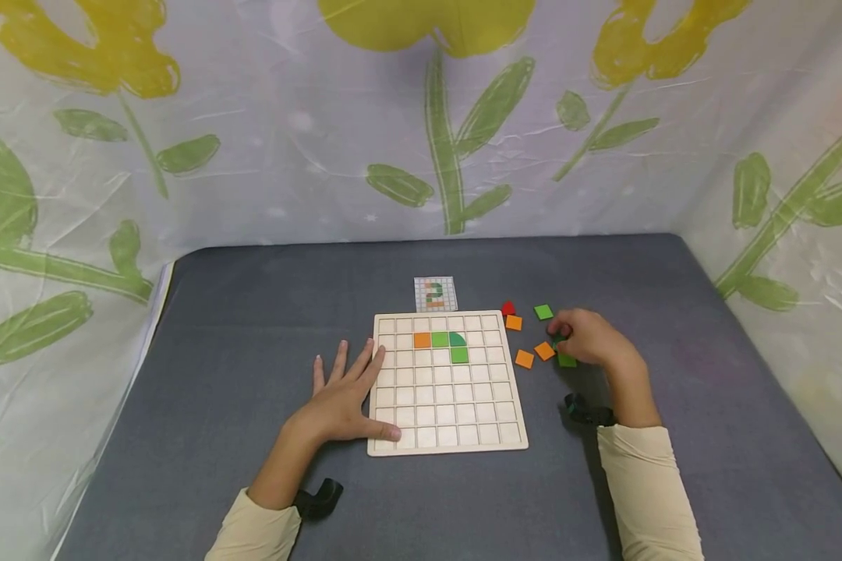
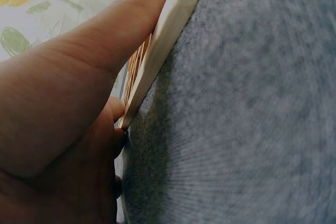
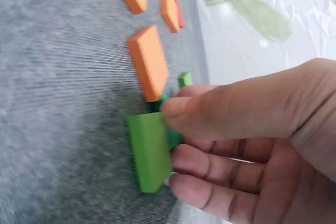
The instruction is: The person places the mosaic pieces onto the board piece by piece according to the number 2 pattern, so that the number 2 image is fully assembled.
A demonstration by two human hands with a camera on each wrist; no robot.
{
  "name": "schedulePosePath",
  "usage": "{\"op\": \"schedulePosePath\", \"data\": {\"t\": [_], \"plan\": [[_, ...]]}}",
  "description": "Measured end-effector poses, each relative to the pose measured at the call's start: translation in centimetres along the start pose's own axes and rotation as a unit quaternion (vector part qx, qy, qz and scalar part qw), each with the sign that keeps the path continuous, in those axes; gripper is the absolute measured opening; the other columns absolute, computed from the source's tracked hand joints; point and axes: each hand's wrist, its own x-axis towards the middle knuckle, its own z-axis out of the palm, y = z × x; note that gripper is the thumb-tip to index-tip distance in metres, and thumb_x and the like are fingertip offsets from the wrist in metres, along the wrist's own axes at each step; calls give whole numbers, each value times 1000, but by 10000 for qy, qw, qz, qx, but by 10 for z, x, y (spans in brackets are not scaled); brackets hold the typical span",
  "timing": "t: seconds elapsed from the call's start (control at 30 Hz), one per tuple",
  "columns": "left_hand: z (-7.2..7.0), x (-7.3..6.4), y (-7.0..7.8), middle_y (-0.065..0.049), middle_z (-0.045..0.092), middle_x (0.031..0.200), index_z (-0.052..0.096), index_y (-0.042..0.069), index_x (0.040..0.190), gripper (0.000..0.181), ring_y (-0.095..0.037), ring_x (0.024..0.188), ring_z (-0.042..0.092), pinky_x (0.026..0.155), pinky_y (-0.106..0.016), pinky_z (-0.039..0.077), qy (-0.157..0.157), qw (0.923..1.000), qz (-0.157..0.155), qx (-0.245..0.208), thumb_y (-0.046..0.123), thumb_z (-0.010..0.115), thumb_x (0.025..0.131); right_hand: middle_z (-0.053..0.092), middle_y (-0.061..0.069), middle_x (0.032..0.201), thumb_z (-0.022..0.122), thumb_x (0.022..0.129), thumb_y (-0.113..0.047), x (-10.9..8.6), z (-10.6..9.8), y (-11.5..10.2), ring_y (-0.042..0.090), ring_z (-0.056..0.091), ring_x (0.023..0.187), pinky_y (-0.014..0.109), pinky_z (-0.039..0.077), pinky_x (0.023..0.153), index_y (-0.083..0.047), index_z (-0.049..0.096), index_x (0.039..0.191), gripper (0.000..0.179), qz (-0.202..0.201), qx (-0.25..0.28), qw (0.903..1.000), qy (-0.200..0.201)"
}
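The left hand (image 1: 340, 408) is spread wide at the nine o'clock edge of the board (image 1: 435, 396), thumb on top. At three o'clock, the right hand (image 1: 589, 336) bends its fingers by a dark green piece (image 3: 174, 137) and a green square (image 3: 149, 153); I can't tell if it pinches one.

In the head view, the left arm (image 1: 267, 514) enters at seven o'clock, its bare forearm (image 1: 281, 477) slanting toward one. The left hand (image 1: 340, 405) lies palm down, fingers (image 1: 340, 364) straight and spread between twelve and one, thumb (image 1: 382, 428) toward three. The right arm (image 1: 642, 460) enters between four and five; the right hand (image 1: 592, 336) points toward ten, fingers (image 3: 202, 169) bent, thumb (image 3: 231, 107) near them.
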Motion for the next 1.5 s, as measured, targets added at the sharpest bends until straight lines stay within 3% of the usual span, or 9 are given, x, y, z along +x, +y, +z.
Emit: {"op": "schedulePosePath", "data": {"t": [0.23,0.43,0.53,0.67,0.8,1.17,1.5], "plan": [[0,0,-1,-8,1,168,9,17,163,132,-42,148,-16,106,-70,-18,-17,10000,12,-19,76,76,66,63,17,90,70,89,-7,3,3,2,31,57,81,49,49,73,5,66,104,20,210,-264,9991,240],[0,0,-1,-9,1,168,10,17,163,132,-42,149,-16,106,-70,-17,30,10000,-13,25,77,76,66,66,21,98,56,99,-8,5,7,4,29,57,75,44,47,66,8,64,111,22,342,-239,9976,547],[0,0,0,-8,1,168,10,17,163,133,-42,149,-16,106,-70,-17,-3,10000,-33,3,76,77,65,65,18,92,53,94,1,3,6,6,26,54,72,39,44,63,7,67,109,21,61,-130,9982,584],[0,0,1,-9,2,168,11,16,163,133,-42,149,-16,106,-70,-17,6,10000,-54,-29,76,78,65,62,13,88,58,83,10,1,4,7,26,53,77,38,45,66,6,68,104,24,-296,109,9993,194],[0,1,1,-8,1,168,9,17,163,133,-42,149,-16,107,-69,-18,-14,10000,-79,1,76,78,65,61,12,91,68,81,10,1,4,7,26,55,80,40,49,70,6,69,103,22,-430,289,9986,-51],[1,1,0,-9,2,168,10,16,163,133,-42,149,-16,106,-70,-18,3,10000,-52,-6,75,78,65,61,14,89,74,84,-2,7,10,4,27,56,78,47,50,73,8,71,101,20,-466,-213,9979,386],[0,-1,0,-10,3,168,12,14,163,132,-43,149,-15,106,-70,-17,68,9999,49,-106,74,79,66,60,14,89,73,82,-6,7,13,2,28,55,79,46,50,72,7,70,101,24,-351,-240,9978,514]]}}
